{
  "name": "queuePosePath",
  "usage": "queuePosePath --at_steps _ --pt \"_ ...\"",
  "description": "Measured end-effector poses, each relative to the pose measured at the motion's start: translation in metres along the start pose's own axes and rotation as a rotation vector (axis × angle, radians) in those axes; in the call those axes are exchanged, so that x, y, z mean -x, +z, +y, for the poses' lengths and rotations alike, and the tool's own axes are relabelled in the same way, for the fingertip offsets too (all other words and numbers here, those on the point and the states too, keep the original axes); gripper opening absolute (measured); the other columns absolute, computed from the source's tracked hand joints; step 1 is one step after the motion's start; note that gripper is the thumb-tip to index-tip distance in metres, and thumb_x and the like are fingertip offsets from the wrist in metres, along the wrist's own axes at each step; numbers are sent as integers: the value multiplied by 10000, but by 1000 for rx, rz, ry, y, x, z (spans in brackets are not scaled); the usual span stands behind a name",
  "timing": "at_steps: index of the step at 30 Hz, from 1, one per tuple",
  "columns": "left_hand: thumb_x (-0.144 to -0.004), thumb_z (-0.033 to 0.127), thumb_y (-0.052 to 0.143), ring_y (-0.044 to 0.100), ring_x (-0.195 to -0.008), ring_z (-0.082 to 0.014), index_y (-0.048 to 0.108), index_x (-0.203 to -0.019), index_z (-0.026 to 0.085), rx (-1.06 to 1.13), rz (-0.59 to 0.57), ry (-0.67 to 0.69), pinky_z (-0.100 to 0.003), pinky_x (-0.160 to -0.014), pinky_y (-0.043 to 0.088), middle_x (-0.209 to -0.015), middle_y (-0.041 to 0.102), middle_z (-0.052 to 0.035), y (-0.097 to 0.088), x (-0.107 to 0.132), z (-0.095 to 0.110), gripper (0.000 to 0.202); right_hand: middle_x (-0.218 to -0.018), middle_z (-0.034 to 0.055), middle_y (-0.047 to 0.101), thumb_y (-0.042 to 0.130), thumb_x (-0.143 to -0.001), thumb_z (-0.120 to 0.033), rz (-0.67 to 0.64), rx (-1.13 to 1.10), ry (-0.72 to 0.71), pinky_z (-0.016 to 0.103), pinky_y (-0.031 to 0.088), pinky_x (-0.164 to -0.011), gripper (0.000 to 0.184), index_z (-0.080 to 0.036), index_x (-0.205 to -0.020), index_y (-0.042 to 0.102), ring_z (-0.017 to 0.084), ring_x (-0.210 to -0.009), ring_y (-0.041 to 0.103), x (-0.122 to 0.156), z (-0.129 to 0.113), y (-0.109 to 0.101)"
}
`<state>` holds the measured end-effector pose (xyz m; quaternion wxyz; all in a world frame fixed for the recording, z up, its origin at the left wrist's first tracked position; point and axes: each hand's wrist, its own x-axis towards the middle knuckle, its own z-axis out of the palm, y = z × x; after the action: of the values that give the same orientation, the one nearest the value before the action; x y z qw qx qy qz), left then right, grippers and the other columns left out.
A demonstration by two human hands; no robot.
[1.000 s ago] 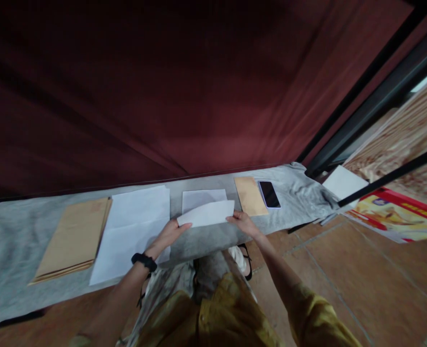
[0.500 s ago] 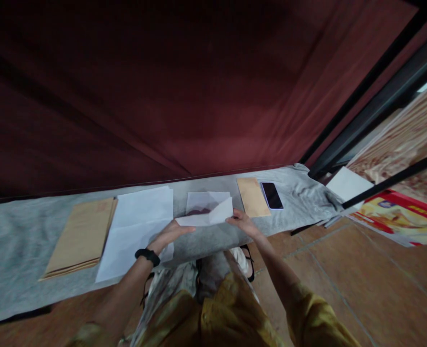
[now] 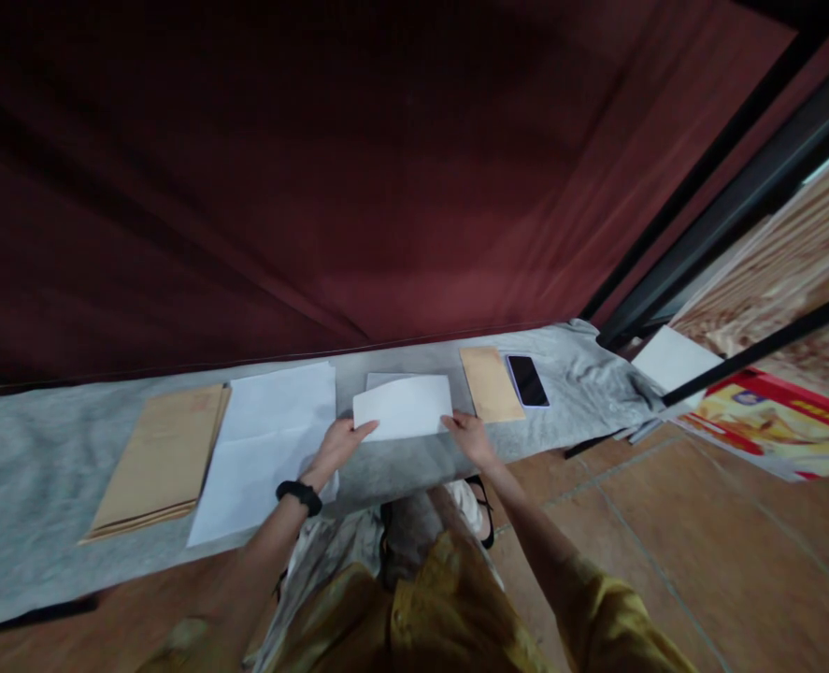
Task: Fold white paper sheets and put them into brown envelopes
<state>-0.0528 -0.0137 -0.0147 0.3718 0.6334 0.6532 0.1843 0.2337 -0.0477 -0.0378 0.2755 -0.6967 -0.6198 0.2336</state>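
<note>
A white sheet of paper (image 3: 404, 406) lies folded over on the grey cloth-covered table (image 3: 28, 467) in front of me. My left hand (image 3: 338, 443), with a black wristband, grips its near left corner with thumb on top. My right hand (image 3: 464, 434) pinches the near right corner. The folded flap covers most of the sheet beneath; a thin strip shows at the far edge.
Left of the sheet lie a stack of white paper (image 3: 266, 445) and a stack of brown envelopes (image 3: 163, 458). To the right are a single brown envelope (image 3: 490, 383) and a dark phone (image 3: 527, 380). A dark red curtain hangs behind; tiled floor and a colourful poster (image 3: 757, 419) at right.
The near edge of the sheet was lifted, swung up and away from me, and now lies folded flat over the far half. Both hands moved forward with it.
</note>
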Motion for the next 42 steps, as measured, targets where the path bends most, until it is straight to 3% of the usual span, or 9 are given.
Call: queuePosePath --at_steps 4,7,14,19,28,42 --pt "-885 481 577 715 -916 -288 749 -934 140 -122 80 -32 -312 -713 496 -928 779 -131 3 -14 13 384 -885 88 772 534 -988 -318 56 248 113 301 399 -846 238 -192 -912 720 225 -890 703 0 -16 7" --pt "-890 472 588 713 -969 -298 733 -1016 168 -204 105 -64 -315 -740 487 -1006 775 -146 3 -19 24 360 -963 126 777 529 -981 -292 90 393 138 341 377 -903 225 -186 -965 727 262 -991 701 2 -24 9" --pt "-951 549 487 715 -969 -285 694 -1032 185 -470 161 -116 -306 -722 469 -1034 766 -154 4 -14 44 426 -996 164 770 496 -981 -276 112 450 139 379 364 -911 261 -171 -957 735 299 -1036 689 6 -32 7" --pt "-965 540 467 718 -971 -283 702 -1034 176 -505 185 -128 -306 -709 469 -1036 765 -164 5 -14 50 439 -987 191 768 506 -978 -273 99 464 143 416 355 -940 266 -154 -942 741 321 -1025 694 1 -37 4" --pt "-1020 444 353 721 -990 -306 707 -1094 132 -580 244 -106 -348 -785 495 -1014 761 -195 10 -21 53 478 -958 206 768 509 -985 -267 87 516 131 441 388 -960 288 -110 -937 746 318 -973 719 -6 -40 1" --pt "-1028 456 301 728 -947 -313 711 -1053 111 -636 287 -52 -370 -796 499 -958 752 -215 18 -40 39 537 -866 209 760 482 -992 -271 121 573 124 424 426 -923 308 -97 -917 725 296 -901 733 -13 -39 5"
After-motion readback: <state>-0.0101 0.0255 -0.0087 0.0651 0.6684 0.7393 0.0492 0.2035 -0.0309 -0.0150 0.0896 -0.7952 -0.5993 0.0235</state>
